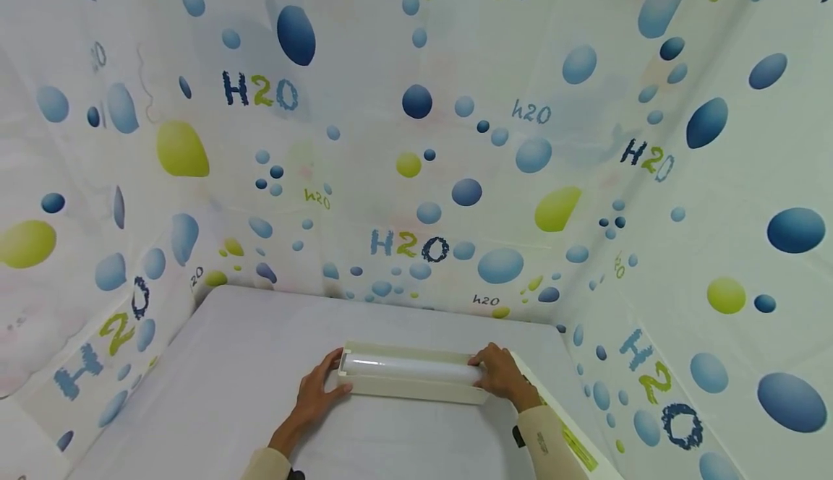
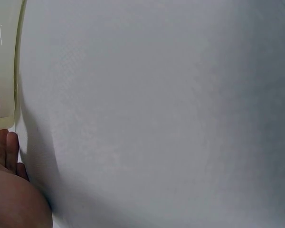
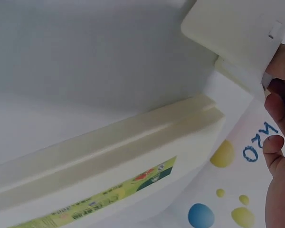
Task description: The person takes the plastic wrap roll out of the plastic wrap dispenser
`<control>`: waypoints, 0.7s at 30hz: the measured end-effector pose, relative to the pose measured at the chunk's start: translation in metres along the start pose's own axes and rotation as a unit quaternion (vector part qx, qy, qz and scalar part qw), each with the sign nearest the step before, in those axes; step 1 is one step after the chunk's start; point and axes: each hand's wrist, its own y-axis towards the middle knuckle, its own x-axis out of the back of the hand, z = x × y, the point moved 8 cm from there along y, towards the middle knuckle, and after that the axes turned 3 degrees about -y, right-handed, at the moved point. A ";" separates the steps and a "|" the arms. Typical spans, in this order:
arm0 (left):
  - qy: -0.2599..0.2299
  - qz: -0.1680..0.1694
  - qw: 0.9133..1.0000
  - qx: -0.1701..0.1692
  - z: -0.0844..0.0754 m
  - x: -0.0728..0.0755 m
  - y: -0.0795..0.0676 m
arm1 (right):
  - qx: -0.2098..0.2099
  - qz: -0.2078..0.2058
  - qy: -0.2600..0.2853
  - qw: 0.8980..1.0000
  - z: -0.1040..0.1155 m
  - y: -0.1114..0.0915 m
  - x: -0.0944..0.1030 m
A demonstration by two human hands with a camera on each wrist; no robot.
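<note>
A long cream dispenser box [image 1: 416, 387] lies lengthwise on the white table, its top uncovered. Inside it is a shiny white roll [image 1: 410, 368], which looks like cling film. My left hand [image 1: 317, 391] grips the box's left end, thumb at the front and fingers round the back. At the opposite end, my right hand [image 1: 504, 375] holds the roll's end with curled fingers. The right wrist view shows that end of the box [image 3: 237, 35] beside my right fingers [image 3: 278, 107]. In the left wrist view, my fingers [image 2: 12, 151] touch the box's end [image 2: 4, 71].
A long cream cover [image 3: 109, 152] with a green printed label lies to the right, partly behind my right forearm. The white tabletop [image 1: 215, 371] is enclosed by white sheets [image 1: 364, 162] printed with blue and green drops and "H2O".
</note>
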 end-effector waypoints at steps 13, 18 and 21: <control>-0.015 0.012 1.000 0.022 0.000 0.001 0.000 | -0.025 -0.031 0.058 0.998 -0.007 -0.006 0.000; -0.013 0.008 1.000 0.016 0.000 0.001 0.000 | -0.040 -0.038 0.094 0.994 -0.009 -0.010 0.009; 0.001 0.001 1.000 0.001 0.001 0.000 -0.001 | -0.040 -0.042 0.122 0.991 -0.009 -0.013 0.015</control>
